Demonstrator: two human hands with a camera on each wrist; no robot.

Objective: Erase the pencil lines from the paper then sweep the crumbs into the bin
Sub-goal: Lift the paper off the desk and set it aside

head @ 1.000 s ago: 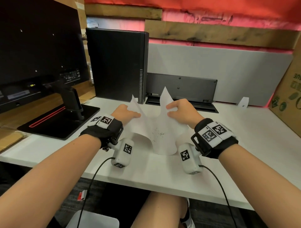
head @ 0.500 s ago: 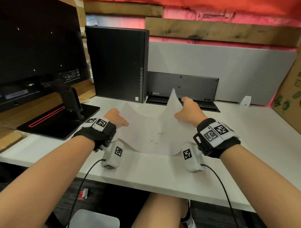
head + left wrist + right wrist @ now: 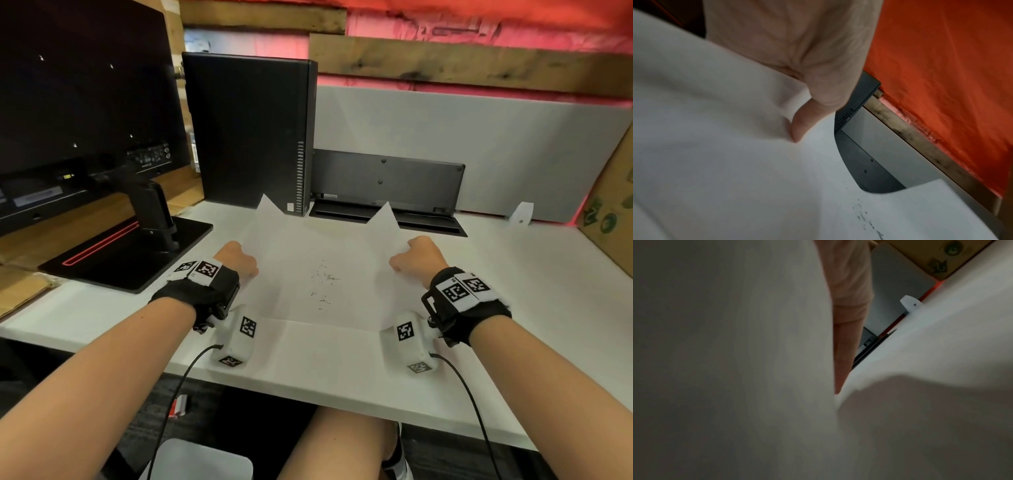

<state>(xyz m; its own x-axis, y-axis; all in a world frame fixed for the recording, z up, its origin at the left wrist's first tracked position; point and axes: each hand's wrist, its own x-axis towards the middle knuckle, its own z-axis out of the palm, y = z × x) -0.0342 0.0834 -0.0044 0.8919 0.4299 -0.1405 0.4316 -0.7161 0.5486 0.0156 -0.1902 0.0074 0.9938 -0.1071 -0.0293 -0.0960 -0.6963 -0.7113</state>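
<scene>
A white sheet of paper [image 3: 301, 260] is held over the white desk [image 3: 342, 370], sagging in the middle with its two far corners sticking up. Dark eraser crumbs [image 3: 322, 284] lie scattered in the sag; the left wrist view shows these crumbs [image 3: 865, 217] too. My left hand [image 3: 239, 262] pinches the paper's left edge, thumb on top [image 3: 799, 129]. My right hand [image 3: 416, 255] grips the right edge, and the paper [image 3: 735, 369] fills most of the right wrist view. A white bin [image 3: 202, 459] stands on the floor under the desk's front edge, left of my knee.
A black monitor on its stand [image 3: 137, 246] occupies the left of the desk. A black computer tower [image 3: 250, 133] and a flat black device [image 3: 387, 192] stand behind the paper against a grey partition. A cardboard box [image 3: 613, 205] sits at the far right.
The paper has gone from a steep fold to a wide shallow sag. Both hands have moved apart and lowered, spreading the crumbs along the middle.
</scene>
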